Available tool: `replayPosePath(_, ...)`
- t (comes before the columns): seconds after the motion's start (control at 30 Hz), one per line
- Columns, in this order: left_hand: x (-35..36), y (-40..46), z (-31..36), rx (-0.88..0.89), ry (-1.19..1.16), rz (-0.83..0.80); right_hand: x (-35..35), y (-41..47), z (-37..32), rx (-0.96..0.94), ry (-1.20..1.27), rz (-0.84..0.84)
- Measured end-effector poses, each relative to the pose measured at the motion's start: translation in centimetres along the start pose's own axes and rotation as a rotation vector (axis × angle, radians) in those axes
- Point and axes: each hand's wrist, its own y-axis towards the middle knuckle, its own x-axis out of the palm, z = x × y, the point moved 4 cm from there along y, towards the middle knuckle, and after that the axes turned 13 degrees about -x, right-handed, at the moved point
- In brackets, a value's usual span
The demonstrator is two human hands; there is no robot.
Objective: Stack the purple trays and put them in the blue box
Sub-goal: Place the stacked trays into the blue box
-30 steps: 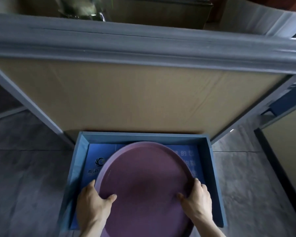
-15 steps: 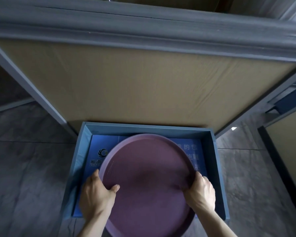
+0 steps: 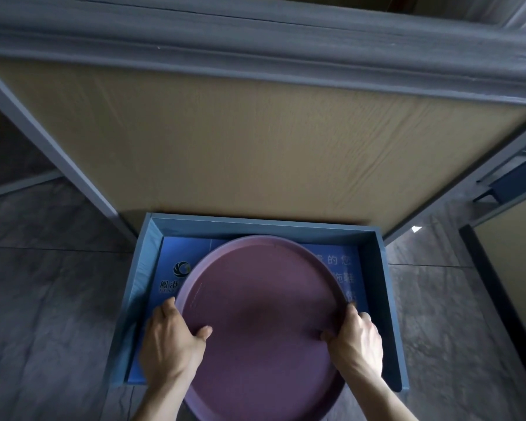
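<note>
Purple tray [image 3: 264,323] is gripped at its opposite rims by left hand [image 3: 170,344] and right hand [image 3: 357,341], thumbs laid on the inner face, fingers curled under the edge and hidden. Tray is held open face up, tilted, far edge lower inside the blue box [image 3: 387,299], near edge overhanging the box's near side. No clear long axis, near-round outline. Whether one tray or a stack cannot be told. White print on the box floor is partly covered. Box sits on grey floor [image 3: 49,314], against a tan panel [image 3: 255,147].
</note>
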Motion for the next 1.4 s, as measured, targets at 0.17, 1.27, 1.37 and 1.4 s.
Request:
replayPosePath(0.17, 0.0, 0.5, -0.4, 0.071, 0.104, 0.034, 0.1, 0.0, 0.1, -0.008, -0.003, 0.008)
replayPosePath(1.27, 4.7, -4.0, 0.3, 0.51, 0.254, -0.133, 3.9, -2.8, -0.1, -0.57, -0.249, -0.21)
replayPosePath(1.37, 4.8, -4.0, 0.3, 0.511, 0.273, -0.145, 3.9, -2.7, -0.2, -0.565, -0.262, -0.212)
replayPosePath(1.4, 4.7, -4.1, 0.3, 0.511, 0.28, -0.144, 3.8, -2.8, -0.2, -0.566, -0.267, -0.207)
